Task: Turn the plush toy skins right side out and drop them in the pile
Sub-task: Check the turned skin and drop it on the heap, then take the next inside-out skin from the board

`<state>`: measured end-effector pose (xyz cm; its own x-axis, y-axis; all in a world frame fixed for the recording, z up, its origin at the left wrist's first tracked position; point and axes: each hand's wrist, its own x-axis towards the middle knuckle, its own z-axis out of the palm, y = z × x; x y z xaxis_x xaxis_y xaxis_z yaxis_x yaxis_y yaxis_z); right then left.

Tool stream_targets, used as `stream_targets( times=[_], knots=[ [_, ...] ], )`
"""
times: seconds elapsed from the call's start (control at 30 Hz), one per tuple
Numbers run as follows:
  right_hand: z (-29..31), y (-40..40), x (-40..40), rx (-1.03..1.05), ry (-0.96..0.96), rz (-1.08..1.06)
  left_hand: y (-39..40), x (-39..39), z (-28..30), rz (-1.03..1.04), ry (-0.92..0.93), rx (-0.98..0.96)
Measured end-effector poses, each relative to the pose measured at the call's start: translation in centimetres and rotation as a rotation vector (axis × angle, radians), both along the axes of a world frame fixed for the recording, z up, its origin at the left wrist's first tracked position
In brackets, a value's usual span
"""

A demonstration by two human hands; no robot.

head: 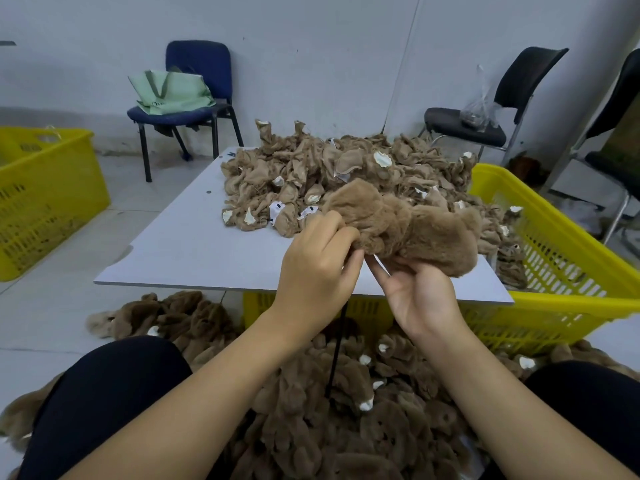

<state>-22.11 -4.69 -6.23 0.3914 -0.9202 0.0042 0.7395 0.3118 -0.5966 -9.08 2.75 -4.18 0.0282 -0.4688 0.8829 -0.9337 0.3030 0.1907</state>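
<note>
Even, soft indoor light, faint shadows, sharp focus near the hands, wide-angle bending toward frame edges.

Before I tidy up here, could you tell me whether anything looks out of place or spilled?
Mostly orderly. The unturned skins spill off the table's right edge toward the yellow basket, and a thin black stick hangs below the left hand. Both hands hold one furry skin.

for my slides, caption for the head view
Both hands, left and right, grip a furry plush skin above the floor pile.
</note>
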Motion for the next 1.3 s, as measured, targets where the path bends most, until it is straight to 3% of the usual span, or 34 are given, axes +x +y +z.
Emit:
stream_targets(
  times=[0.17, 0.37, 0.5, 0.6, 0.7, 0.77, 0.8, 0.87, 0.93, 1.07, 1.17, 1.23, 1.3],
  knots=[
    [-0.1, 0.5, 0.1, 0.050, -0.018, 0.050, -0.1, 0.8, -1.6, -0.041, -0.081, -0.064],
    [-0.7, 1.4, 0.8, 0.300, -0.029, 0.133, 0.2, 1.7, -2.4, -0.087, -0.149, -0.096],
    [-0.9, 1.5, 0.8, 0.377, 0.034, 0.126, 0.5, 1.7, -2.6, -0.113, -0.226, -0.055],
    [-0.8, 1.1, 0.3, 0.418, 0.159, 0.007, 0.8, 1.7, -2.8, -0.153, -0.328, -0.011],
    [-0.8, 0.6, -0.8, 0.223, 0.590, -0.366, 1.0, 1.7, -2.8, -0.208, -0.405, 0.026],
    [-0.1, 0.6, -1.4, -0.191, 0.819, -0.624, 1.0, 1.8, -3.2, -0.243, -0.445, 0.052],
    [0.4, 0.6, -1.3, -0.445, 0.849, -0.626, 0.9, 1.6, -3.5, -0.258, -0.461, 0.067],
    [1.3, 1.0, -0.6, -0.800, 0.847, -0.342, 0.7, 1.2, -4.1, -0.283, -0.459, 0.093],
    [1.7, 1.2, 0.5, -0.867, 0.844, -0.050, 0.4, 0.8, -4.6, -0.308, -0.432, 0.102],
    [1.3, 0.4, 1.4, -0.777, 0.900, 0.080, 0.2, 1.3, -4.7, -0.328, -0.438, 0.094],
    [1.0, 0.3, 1.4, -0.705, 0.834, 0.170, 1.3, 1.5, -4.5, -0.276, -0.367, 0.016],
    [0.7, 0.7, 1.4, -0.729, 0.771, 0.136, 1.9, 0.9, -4.5, -0.105, -0.167, -0.050],
    [0.7, 1.3, 1.5, -0.765, 0.741, 0.092, 2.0, 0.0, -3.4, 0.062, 0.189, 0.015]
  ],
)
